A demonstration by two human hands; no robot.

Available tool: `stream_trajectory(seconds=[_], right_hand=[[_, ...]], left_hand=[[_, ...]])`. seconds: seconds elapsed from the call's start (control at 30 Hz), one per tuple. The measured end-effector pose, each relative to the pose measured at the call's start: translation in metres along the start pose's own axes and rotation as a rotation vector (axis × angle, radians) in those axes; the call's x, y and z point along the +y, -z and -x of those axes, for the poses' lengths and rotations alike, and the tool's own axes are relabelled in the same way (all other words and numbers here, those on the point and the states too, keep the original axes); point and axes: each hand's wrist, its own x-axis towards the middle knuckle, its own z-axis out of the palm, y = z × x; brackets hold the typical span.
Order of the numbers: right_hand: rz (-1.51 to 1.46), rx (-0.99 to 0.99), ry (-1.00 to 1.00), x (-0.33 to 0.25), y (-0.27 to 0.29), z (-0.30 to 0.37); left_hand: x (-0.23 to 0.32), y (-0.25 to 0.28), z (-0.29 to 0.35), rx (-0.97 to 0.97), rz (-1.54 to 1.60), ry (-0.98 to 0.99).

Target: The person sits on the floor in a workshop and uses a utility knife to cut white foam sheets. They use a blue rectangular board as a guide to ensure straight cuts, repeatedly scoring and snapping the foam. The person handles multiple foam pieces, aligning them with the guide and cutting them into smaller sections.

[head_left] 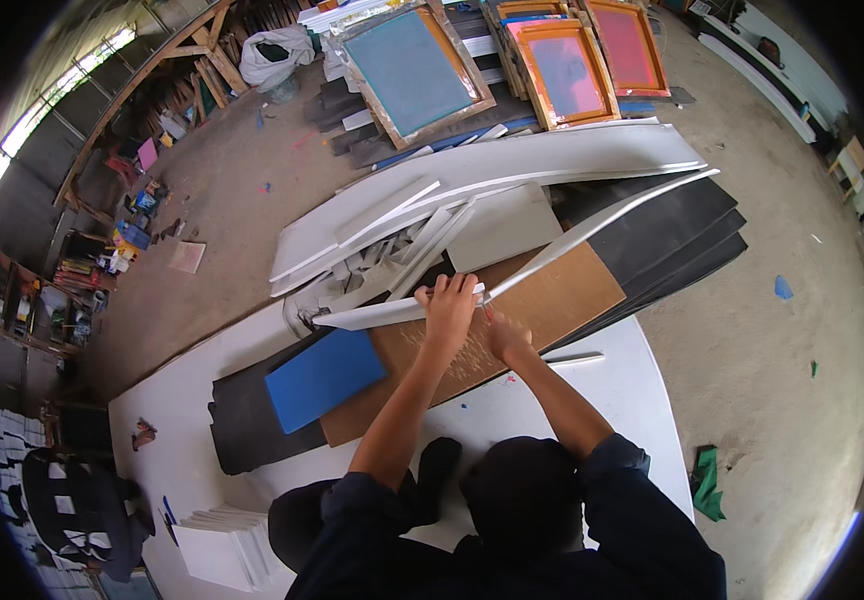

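Your left hand (450, 308) bends its fingers over a white strip (377, 314), gripping it near its right end, above a brown board (562, 290) marked with pale scratches. Your right hand (509, 338), just beside it, closes around a small tool (490, 312) with a reddish part showing; its working end is too small to make out. The tool sits near the spot where the white strip meets the lower end of a long white strip (607, 222), which curves away to the upper right; you cannot tell from here whether the two are joined.

Under the brown board lie black sheets (687, 225), and a blue sheet (327, 378) overlaps its left end. White offcuts (432, 243) and a pale panel (507, 228) lie beyond your hands. A thin white piece (577, 359) rests to the right of your right forearm, while a stack of white sheets (222, 553) stands at lower left. Farther off, framed screens (417, 72) in blue and pink lean above the concrete floor (782, 360).
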Motion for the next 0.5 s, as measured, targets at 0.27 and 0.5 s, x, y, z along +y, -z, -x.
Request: stream_trajectory(seconds=[0.27,0.5], right_hand=[[-0.215,0.311,0.138,0.016,-0.033,-0.016],[-0.242,0.187,-0.065,0.029,-0.062,0.054]], left_hand=[[-0.008,-0.009,-0.014,0.022,-0.016,0.046],[-0.004,-0.007,-0.002,0.031,-0.018,0.033]])
